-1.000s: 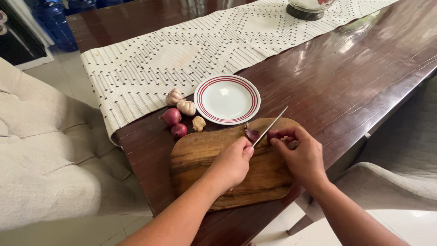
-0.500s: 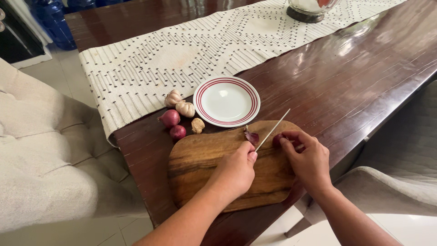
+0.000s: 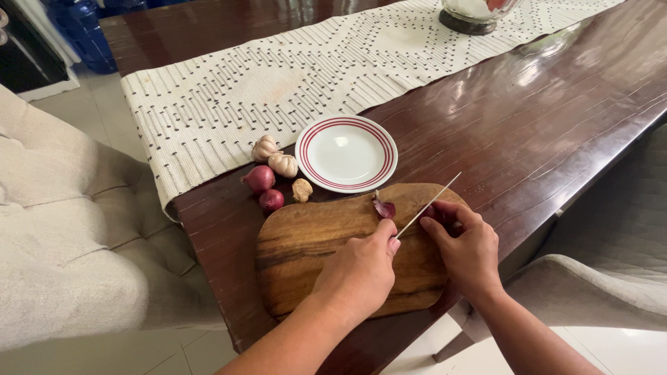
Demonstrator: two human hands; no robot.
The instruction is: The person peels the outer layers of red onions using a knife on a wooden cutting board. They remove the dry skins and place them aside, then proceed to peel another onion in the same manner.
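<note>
My left hand grips the handle of a knife, whose thin blade slants up to the right across a wooden cutting board. My right hand pins a small red shallot to the board's right end, right beside the blade. A loose piece of purple shallot skin lies on the board just left of the blade.
A white plate with red rings sits behind the board. Left of it lie two garlic bulbs, two red shallots and a ginger piece. A patterned runner crosses the dark wooden table. Upholstered chairs stand on both sides.
The knife and my left hand shifted right and slightly toward me, the blade now against the shallot. My right hand moved a little right with the shallot.
</note>
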